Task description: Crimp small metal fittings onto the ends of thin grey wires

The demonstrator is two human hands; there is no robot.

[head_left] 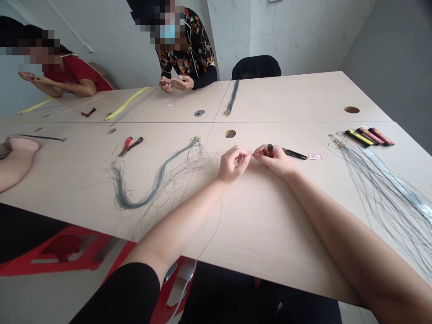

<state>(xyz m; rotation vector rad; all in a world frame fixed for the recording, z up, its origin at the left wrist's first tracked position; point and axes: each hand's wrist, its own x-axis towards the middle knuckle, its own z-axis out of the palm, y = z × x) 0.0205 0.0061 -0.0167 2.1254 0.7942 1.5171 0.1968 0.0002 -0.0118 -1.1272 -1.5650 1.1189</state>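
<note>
My left hand [234,164] is closed in a pinch above the table. Its fingertips meet at a fine strand, too thin to make out well. Just right of it, almost touching, my right hand [275,159] is closed around a tool with a black and orange handle [270,151]; the tool's working end is hidden. Behind the right hand lies a slim black tool [296,154], partly covered. A loose grey strand [220,216] hangs below my left wrist over the table's front edge. Left of my hands lies a curved bundle of grey-blue strands [158,180] with small gold-coloured ends.
Red-and-black pliers [130,146] lie at left. On the right are more strands [366,180], three coloured tubes [371,136] and a small label [314,157]. Across the table [297,99] two people work; another person's arm [20,157] rests at far left. A cable hole [230,134] lies ahead.
</note>
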